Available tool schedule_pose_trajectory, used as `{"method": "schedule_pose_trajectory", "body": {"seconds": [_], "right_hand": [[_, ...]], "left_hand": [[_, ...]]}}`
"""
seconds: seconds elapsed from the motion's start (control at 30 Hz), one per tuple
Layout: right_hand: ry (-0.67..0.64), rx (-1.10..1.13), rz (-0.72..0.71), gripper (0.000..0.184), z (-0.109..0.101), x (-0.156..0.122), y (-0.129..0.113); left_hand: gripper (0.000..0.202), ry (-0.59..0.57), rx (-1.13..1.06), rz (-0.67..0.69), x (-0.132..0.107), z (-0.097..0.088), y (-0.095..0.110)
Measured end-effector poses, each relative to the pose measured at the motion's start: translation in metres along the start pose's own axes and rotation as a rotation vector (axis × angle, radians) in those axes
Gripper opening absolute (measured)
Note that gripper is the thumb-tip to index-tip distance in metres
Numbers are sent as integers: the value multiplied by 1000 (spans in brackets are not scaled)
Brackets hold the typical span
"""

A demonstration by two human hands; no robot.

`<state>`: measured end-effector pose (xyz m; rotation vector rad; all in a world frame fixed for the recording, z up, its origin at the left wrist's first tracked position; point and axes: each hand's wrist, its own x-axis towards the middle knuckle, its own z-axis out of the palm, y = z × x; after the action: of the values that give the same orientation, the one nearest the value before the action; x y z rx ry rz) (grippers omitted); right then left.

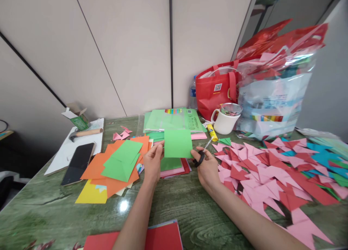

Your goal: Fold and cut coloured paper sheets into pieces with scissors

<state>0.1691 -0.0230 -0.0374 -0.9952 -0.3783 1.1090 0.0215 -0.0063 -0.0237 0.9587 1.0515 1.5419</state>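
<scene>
A green square of paper (178, 143) is held up in front of me between both hands. My left hand (153, 159) pinches its left edge. At its lower right corner, my right hand (206, 167) grips the sheet and also carries a pair of scissors (200, 158), black handles in the fingers and blades pointing up and away. Beneath the sheet lies a stack of green, pink and red paper (174, 170). Left of my left hand, loose green sheets (123, 161) rest on orange sheets (94, 164).
Pink and red folded papers (261, 166) cover the table's right side. Behind stand a white mug (225, 123), a yellow glue stick (212, 132), a red bag (214, 86) and a clear plastic bag (274, 97). A phone (78, 163) and a hammer (85, 133) lie left; red paper (163, 239) lies in front.
</scene>
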Motion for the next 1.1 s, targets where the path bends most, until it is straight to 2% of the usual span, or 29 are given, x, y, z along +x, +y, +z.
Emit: {"method": "schedule_pose_trajectory", "body": {"seconds": [0.3, 0.5, 0.77, 1.1], "right_hand": [[-13, 21, 86, 38, 2, -3, 1], [-16, 21, 105, 38, 3, -3, 1], [-45, 12, 115, 39, 2, -4, 3], [-71, -4, 113, 39, 2, -4, 4]], "left_hand": [[35, -9, -6, 12, -3, 3, 4], [39, -15, 24, 0, -6, 5, 8], [42, 1, 177, 76, -7, 5, 6], [43, -55, 144, 105, -9, 6, 3]]}}
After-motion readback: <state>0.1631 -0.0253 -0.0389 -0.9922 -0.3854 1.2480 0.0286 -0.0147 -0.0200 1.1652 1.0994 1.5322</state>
